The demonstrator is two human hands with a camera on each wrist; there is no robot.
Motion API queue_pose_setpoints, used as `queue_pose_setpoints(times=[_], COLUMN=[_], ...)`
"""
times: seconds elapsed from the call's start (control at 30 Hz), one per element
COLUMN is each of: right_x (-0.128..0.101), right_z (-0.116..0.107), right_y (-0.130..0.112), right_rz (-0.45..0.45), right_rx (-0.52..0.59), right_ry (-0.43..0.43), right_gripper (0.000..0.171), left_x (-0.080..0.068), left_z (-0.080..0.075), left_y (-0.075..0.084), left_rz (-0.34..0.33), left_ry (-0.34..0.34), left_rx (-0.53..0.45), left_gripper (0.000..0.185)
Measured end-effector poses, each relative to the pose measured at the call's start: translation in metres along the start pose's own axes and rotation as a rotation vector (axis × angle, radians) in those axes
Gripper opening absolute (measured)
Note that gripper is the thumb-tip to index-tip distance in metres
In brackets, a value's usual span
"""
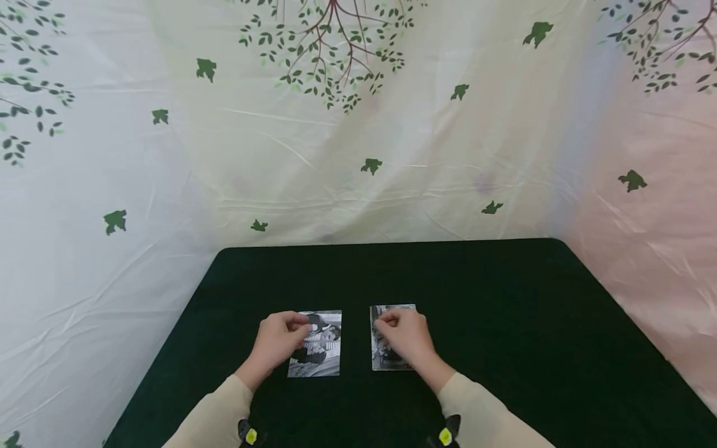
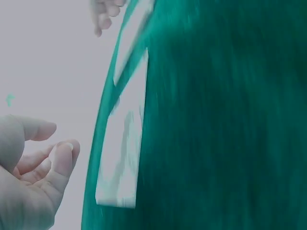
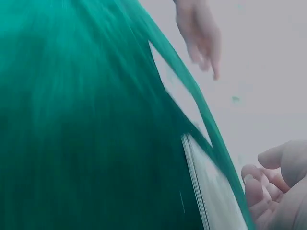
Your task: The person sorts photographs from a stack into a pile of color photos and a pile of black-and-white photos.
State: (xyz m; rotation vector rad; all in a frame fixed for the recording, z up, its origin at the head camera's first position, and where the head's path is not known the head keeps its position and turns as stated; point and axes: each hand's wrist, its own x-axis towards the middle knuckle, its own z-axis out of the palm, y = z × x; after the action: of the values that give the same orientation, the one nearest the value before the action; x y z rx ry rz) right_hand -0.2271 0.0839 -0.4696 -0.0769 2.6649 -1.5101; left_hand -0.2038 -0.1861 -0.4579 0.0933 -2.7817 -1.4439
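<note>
Cream sleeves (image 1: 215, 412) are seen at bottom; over central prints (image 1: 326, 348), left hand (image 1: 279, 339) and right hand (image 1: 407, 336) are held apart, loosely curled, apparently empty. Positioning is judged in hand; edge-pinching would be called for.

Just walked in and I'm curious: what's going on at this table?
A person has their bare left hand over a black-and-white picture and their right hand over a small stack of pictures beside it. Both lie flat on the dark green table, a little apart. Neither hand seems to grip anything; the wrist views show the fingers loosely curled.
</note>
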Motion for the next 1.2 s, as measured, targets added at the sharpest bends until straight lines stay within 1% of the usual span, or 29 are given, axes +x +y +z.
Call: queue_pose_setpoints(times=[0.1, 0.17, 0.23, 0.33, 0.4, 0.5, 0.6, 0.7, 0.77, 0.8, 1.03, 1.1, 1.2], right_x=[0.001, 0.002, 0.004, 0.005, 0.007, 0.008, 0.009, 0.009, 0.009, 0.009, 0.008, 0.008, 0.008], right_z=[-0.032, -0.047, -0.056, -0.062, -0.062, -0.059, -0.055, -0.052, -0.051, -0.05, -0.049, -0.049, -0.048], right_y=[0.024, 0.037, 0.045, 0.049, 0.049, 0.049, 0.05, 0.052, 0.054, 0.054, 0.054, 0.054, 0.054], right_rz=[0.06, 0.101, 0.12, 0.121, 0.111, 0.1, 0.095, 0.092, 0.09, 0.087, 0.085, 0.085, 0.075], right_rx=[-0.027, -0.036, -0.044, -0.065, -0.081, -0.114, -0.138, -0.15, -0.157, -0.16, -0.186, -0.198, -0.225], right_ry=[0.077, 0.099, 0.1, 0.087, 0.069, 0.04, 0.022, 0.023, 0.027, 0.03, 0.033, 0.034, 0.037], right_gripper=[0.014, 0.018, 0.021, 0.025, 0.028, 0.034, 0.038, 0.039, 0.039, 0.039, 0.039, 0.039, 0.041], left_x=[-0.002, -0.001, 0.0, 0.004, 0.007, 0.011, 0.013, 0.013, 0.012, 0.011, 0.008, 0.009, 0.01], left_z=[0.015, 0.027, 0.039, 0.059, 0.071, 0.087, 0.098, 0.105, 0.108, 0.109, 0.112, 0.113, 0.115], left_y=[0.015, 0.024, 0.031, 0.04, 0.044, 0.048, 0.051, 0.053, 0.053, 0.053, 0.053, 0.052, 0.053], left_rz=[0.044, 0.069, 0.084, 0.088, 0.071, 0.046, 0.016, 0.011, 0.006, 0.008, -0.036, -0.03, -0.002], left_ry=[-0.048, -0.077, -0.106, -0.138, -0.148, -0.132, -0.107, -0.096, -0.101, -0.105, -0.13, -0.125, -0.107], left_rx=[-0.018, -0.031, -0.041, -0.069, -0.08, -0.069, -0.036, -0.009, -0.001, 0.0, 0.006, 0.013, 0.037], left_gripper=[0.025, 0.027, 0.03, 0.033, 0.034, 0.034, 0.033, 0.033, 0.034, 0.034, 0.035, 0.034, 0.032])
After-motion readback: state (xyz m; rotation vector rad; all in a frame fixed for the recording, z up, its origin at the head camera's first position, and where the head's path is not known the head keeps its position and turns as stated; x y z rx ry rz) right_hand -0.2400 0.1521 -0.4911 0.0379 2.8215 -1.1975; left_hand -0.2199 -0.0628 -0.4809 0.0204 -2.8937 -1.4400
